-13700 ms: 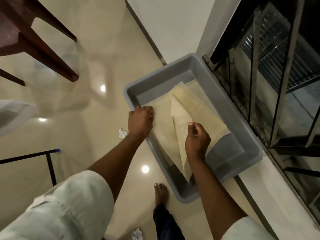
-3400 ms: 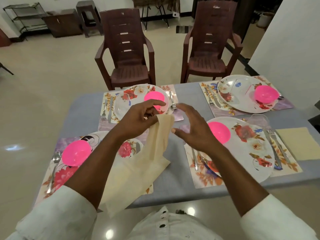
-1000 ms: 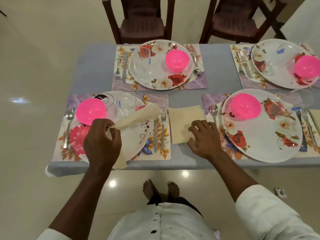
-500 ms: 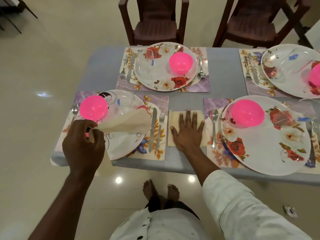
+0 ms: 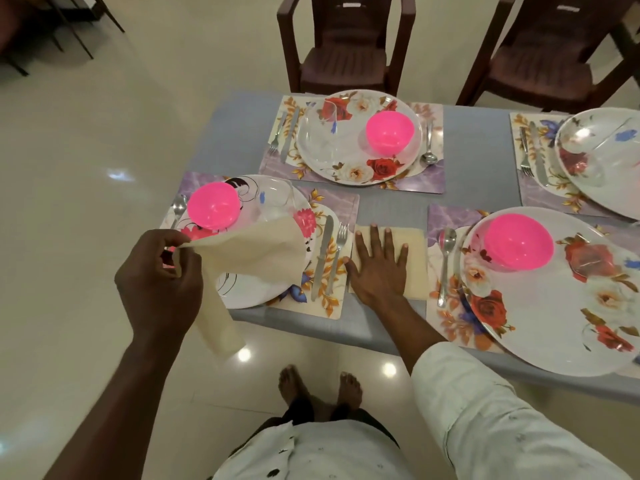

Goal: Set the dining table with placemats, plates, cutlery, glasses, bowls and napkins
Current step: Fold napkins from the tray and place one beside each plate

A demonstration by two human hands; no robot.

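Two napkins in play: the left hand point(image 5: 162, 282) has its grip pinching a loose napkin point(image 5: 249, 251), which drapes over the plate point(image 5: 263, 289) just beyond; the right hand point(image 5: 379, 268), fingers spread, presses a folded napkin point(image 5: 414, 258) flat on the table point(image 5: 391, 206), fork point(image 5: 337, 251) just left.

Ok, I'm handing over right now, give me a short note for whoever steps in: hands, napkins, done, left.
Left hand pinches loose cream napkins above the near-left plate.
Right hand presses flat on a folded napkin on the table, between the two near placemats.
Done: placemats, plates, pink bowls, cutlery and glasses at the visible settings.
Left: place the held napkins; the far setting shows none.
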